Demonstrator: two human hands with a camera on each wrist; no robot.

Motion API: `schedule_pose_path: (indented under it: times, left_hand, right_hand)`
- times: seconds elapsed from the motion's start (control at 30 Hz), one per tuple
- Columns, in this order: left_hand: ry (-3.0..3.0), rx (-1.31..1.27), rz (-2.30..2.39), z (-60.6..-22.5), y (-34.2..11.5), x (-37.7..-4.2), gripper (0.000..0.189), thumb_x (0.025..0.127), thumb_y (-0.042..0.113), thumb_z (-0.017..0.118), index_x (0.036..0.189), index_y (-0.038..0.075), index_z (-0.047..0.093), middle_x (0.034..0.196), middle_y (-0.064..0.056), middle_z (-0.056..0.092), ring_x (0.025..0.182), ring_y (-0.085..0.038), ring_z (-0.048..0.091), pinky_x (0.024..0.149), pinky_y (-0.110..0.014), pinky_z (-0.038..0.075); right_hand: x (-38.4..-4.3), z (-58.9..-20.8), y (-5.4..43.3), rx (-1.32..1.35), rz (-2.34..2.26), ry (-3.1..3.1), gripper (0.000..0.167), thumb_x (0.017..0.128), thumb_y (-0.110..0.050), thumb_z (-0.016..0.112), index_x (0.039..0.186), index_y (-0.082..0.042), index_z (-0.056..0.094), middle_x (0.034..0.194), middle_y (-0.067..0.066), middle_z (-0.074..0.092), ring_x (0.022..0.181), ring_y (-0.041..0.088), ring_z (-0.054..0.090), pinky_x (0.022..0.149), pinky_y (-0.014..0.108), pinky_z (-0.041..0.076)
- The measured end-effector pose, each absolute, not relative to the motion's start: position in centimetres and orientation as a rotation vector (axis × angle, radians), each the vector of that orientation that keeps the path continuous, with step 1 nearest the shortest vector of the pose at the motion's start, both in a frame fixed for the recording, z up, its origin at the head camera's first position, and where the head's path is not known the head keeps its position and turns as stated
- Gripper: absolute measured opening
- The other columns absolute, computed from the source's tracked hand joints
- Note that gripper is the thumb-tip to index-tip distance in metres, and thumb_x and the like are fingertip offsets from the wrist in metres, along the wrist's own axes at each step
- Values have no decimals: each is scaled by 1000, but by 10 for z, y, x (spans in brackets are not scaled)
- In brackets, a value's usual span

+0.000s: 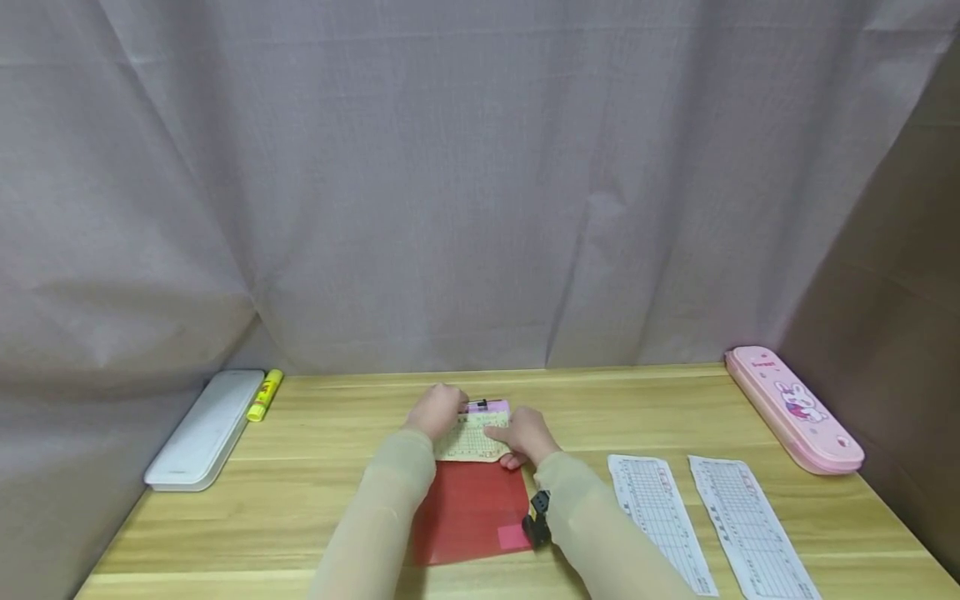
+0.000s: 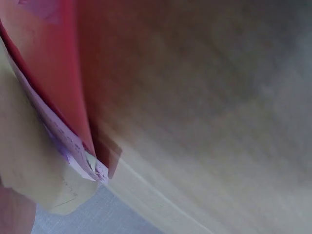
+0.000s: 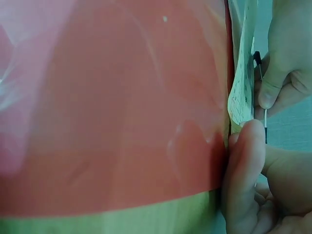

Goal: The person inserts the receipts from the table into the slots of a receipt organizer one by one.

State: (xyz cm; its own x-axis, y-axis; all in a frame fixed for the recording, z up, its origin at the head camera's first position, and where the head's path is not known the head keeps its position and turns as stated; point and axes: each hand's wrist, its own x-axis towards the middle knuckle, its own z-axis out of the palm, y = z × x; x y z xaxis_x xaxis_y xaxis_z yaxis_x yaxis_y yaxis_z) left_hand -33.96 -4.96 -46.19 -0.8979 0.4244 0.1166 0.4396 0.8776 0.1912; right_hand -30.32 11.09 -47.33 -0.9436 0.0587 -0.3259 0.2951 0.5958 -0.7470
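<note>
A red, see-through plastic sheet or folder [image 1: 471, 508] lies on the wooden table before me. At its far end sits a pale yellow printed slip [image 1: 472, 439], with a pink-purple slip [image 2: 63, 134] behind it. My right hand [image 1: 527, 435] pinches the yellow slip's right edge, thumb on top and fingers underneath. At the top left of the slip, my left hand [image 1: 438, 410] has its thumb against a thin metal bar with black ends [image 3: 258, 58], apparently pinching it. In the left wrist view, only part of a hand [image 2: 17, 212] shows.
Two white printed slips [image 1: 660, 517] [image 1: 750, 525] lie to the right. Beyond them is a pink pencil case [image 1: 797, 408] with a rabbit picture. A white case [image 1: 206, 429] and a yellow glue stick [image 1: 265, 395] lie at the left. A grey curtain [image 1: 480, 183] hangs behind the table.
</note>
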Motion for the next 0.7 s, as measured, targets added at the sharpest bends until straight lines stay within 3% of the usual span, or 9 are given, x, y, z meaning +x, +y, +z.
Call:
schedule_pose_path:
  times: [0.2, 0.5, 0.7]
  left_hand:
    - [-2990, -681, -352, -463, -50, -339, 12, 90, 12, 63, 93, 13, 75, 93, -1, 73, 90, -17, 68, 82, -32, 55]
    - [-3001, -661, -350, -464, -50, -340, 12, 90, 12, 64, 94, 15, 75, 94, 0, 73, 92, -17, 67, 83, -32, 55]
    - [-2937, -698, -328, -466, -50, -340, 10, 89, 11, 65, 86, 14, 74, 86, 0, 72, 84, -17, 68, 78, -30, 56]
  right_hand:
    - [-306, -475, 111, 313, -1280, 2548, 33, 87, -28, 70, 75, 0, 57, 46, 6, 54, 34, 10, 51, 35, 22, 47]
    - [-307, -475, 110, 325, -1268, 2563, 35, 87, -30, 69, 73, 0, 58, 45, 6, 54, 33, 10, 50, 35, 22, 47]
    - [-306, -472, 109, 328, -1296, 2553, 37, 88, -33, 68, 71, 0, 59, 43, 3, 51, 33, 8, 47, 33, 19, 43]
